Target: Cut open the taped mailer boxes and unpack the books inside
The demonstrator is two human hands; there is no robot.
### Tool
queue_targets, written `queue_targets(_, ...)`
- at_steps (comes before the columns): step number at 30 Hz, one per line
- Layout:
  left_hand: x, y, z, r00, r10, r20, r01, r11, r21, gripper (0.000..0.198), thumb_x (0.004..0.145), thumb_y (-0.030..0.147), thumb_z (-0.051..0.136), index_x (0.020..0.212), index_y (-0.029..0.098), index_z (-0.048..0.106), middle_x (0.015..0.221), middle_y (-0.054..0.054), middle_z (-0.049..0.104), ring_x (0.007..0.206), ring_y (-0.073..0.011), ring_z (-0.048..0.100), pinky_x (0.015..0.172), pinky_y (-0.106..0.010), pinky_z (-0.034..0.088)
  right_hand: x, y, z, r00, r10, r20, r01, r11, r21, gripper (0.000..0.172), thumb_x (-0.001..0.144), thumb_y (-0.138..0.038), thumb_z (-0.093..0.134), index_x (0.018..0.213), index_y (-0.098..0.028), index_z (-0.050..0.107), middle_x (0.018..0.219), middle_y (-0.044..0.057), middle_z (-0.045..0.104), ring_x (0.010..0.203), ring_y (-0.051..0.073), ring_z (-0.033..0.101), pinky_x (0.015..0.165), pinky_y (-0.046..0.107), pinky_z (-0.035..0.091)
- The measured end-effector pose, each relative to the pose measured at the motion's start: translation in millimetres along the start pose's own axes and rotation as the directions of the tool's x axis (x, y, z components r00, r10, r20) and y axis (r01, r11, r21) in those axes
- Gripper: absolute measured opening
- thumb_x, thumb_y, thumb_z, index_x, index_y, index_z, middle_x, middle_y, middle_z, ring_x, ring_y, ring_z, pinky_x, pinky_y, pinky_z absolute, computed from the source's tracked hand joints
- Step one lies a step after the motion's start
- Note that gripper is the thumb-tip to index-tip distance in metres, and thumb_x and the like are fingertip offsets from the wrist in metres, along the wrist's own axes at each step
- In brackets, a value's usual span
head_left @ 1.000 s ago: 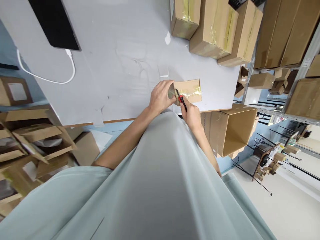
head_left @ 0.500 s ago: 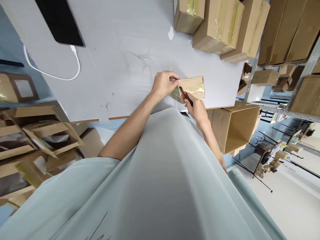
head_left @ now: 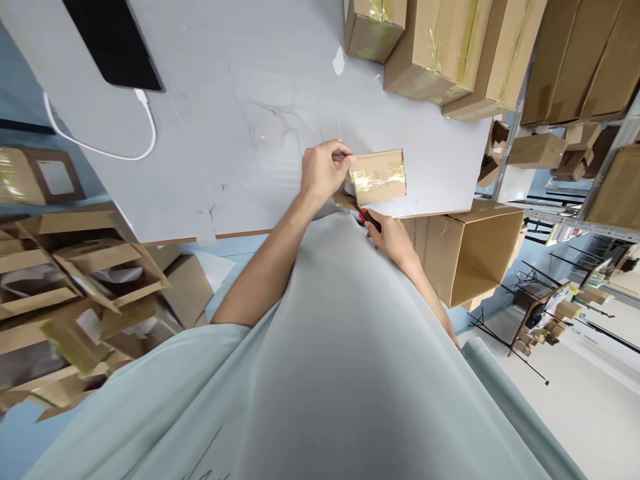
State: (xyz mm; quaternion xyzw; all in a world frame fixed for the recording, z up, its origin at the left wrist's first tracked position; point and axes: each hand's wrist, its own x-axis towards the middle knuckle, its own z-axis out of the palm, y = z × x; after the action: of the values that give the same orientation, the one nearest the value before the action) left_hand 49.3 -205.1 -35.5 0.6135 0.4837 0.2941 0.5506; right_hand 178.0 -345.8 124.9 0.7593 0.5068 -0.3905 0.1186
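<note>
L hand (head_left: 324,170): fingers (head_left: 345,160) curled and clamped on the left end of the small box (head_left: 379,177), back of hand toward the camera, thumb hidden behind the knuckles. The small box is brown cardboard w/ shiny clear tape across its top. It lies on the counter (head_left: 240,133) right at the near edge, just ahead of the person's chest.

R hand (head_left: 393,237): clenched round a red-and-black cutter (head_left: 369,218), tip aimed at the box's near-left corner. Blade is too small to see, so can't tell if it touches the cardboard.

Pose: L forearm runs diagonally up from lower left, wrist a bit bent over the counter edge. R forearm comes up along the right side of the shirt (head_left: 325,347), w/ the hand sitting just below the counter edge, near the box but apart from it.

Hidden: shirt covers the R wrist's lower side and most of the cutter's handle is inside the fist.

Around: black tablet (head_left: 113,40) w/ white cable (head_left: 100,150) at the far-left of the counter, taped cartons (head_left: 435,47) at the far-right, and an open carton (head_left: 470,253) beside the counter on the right.
</note>
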Motion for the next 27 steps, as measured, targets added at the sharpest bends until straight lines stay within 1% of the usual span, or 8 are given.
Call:
queue_targets(4, 1, -3, -1.0, 1.0, 0.016, 0.001, -0.016, 1.0, -0.015, 0.011, 0.1, 0.037, 0.076, 0.103, 0.027, 0.08, 0.106, -0.002, 0.087, 0.105, -0.0233, 0.083, 0.098, -0.036, 0.068, -14, 4, 10, 0.998, 0.039, -0.04, -0.04, 0.999, -0.022, 0.053, 0.117, -0.033, 0.048, 0.168, -0.032, 0.06, 0.115, 0.008, 0.089, 0.112, 0.035, 0.083, 0.097, 0.04, 0.061)
queue_targets(7, 1, -4, -2.1, 1.0, 0.008, 0.004, -0.008, 1.0, -0.028, 0.011, 0.099, 0.035, 0.076, 0.103, 0.026, 0.08, 0.106, -0.003, 0.087, 0.103, -0.0232, 0.083, 0.098, -0.037, 0.069, -17, 10, 9, 0.995, 0.008, -0.101, -0.001, 0.998, 0.064, 0.054, 0.118, -0.036, 0.046, 0.171, -0.032, 0.057, 0.119, 0.006, 0.089, 0.111, 0.032, 0.084, 0.099, 0.039, 0.063)
queue_targets(11, 0, -3, -6.5, 1.0, -0.014, 0.023, 0.014, 0.999, -0.04, 0.011, 0.095, 0.032, 0.076, 0.102, 0.025, 0.081, 0.104, -0.003, 0.086, 0.1, -0.0238, 0.083, 0.096, -0.038, 0.07, -1, 30, 4, 0.964, 0.01, -0.265, 0.037, 0.985, 0.171, 0.056, 0.12, -0.041, 0.038, 0.174, -0.033, 0.053, 0.126, 0.006, 0.088, 0.11, 0.029, 0.085, 0.099, 0.04, 0.066)
queue_targets(14, -5, 2, -10.2, 0.999, -0.027, 0.037, 0.027, 1.0, -0.014, 0.015, 0.096, 0.032, 0.074, 0.106, 0.024, 0.082, 0.109, -0.005, 0.087, 0.105, -0.0256, 0.083, 0.099, -0.042, 0.07, 18, 52, 2, 0.913, 0.042, -0.407, 0.044, 0.979, 0.2, 0.058, 0.121, -0.046, 0.034, 0.174, -0.031, 0.051, 0.133, 0.01, 0.086, 0.115, 0.03, 0.084, 0.104, 0.046, 0.066)
queue_targets(16, -10, 5, -11.1, 0.999, -0.035, 0.031, 0.034, 0.999, 0.02, 0.02, 0.095, 0.031, 0.075, 0.111, 0.023, 0.082, 0.116, -0.005, 0.086, 0.109, -0.0263, 0.082, 0.104, -0.043, 0.069, 30, 63, 3, 0.883, 0.036, -0.468, 0.076, 0.973, 0.219, 0.057, 0.121, -0.049, 0.034, 0.17, -0.03, 0.055, 0.138, 0.012, 0.084, 0.116, 0.032, 0.083, 0.105, 0.048, 0.065)
queue_targets(21, -20, 4, -5.8, 0.998, -0.062, 0.0, 0.062, 0.998, 0.032, 0.03, 0.089, 0.028, 0.078, 0.118, 0.023, 0.084, 0.129, -0.007, 0.085, 0.119, -0.0273, 0.082, 0.114, -0.044, 0.065, 59, 71, 15, 0.871, -0.1, -0.48, 0.268, 0.917, 0.296, 0.055, 0.12, -0.058, 0.037, 0.159, -0.029, 0.063, 0.138, 0.012, 0.083, 0.118, 0.032, 0.082, 0.104, 0.045, 0.065)
queue_targets(25, -20, -5, -1.6, 0.995, -0.097, 0.003, 0.097, 0.995, -0.005, 0.031, 0.09, 0.033, 0.077, 0.118, 0.022, 0.086, 0.128, -0.008, 0.086, 0.121, -0.0295, 0.082, 0.115, -0.045, 0.065, 87, 71, 30, 0.877, -0.093, -0.472, 0.308, 0.861, 0.404, 0.063, 0.12, -0.067, 0.031, 0.153, -0.024, 0.064, 0.133, 0.016, 0.082, 0.118, 0.032, 0.081, 0.105, 0.046, 0.064)
queue_targets(27, -21, -6, -3.0, 0.995, -0.103, -0.002, 0.103, 0.995, -0.004, 0.032, 0.092, 0.038, 0.076, 0.119, 0.022, 0.087, 0.13, -0.009, 0.086, 0.124, -0.0303, 0.082, 0.116, -0.045, 0.065, 95, 72, 34, 0.88, -0.093, -0.466, 0.329, 0.826, 0.457, 0.067, 0.12, -0.069, 0.029, 0.15, -0.022, 0.065, 0.128, 0.017, 0.083, 0.117, 0.032, 0.08, 0.105, 0.046, 0.064)
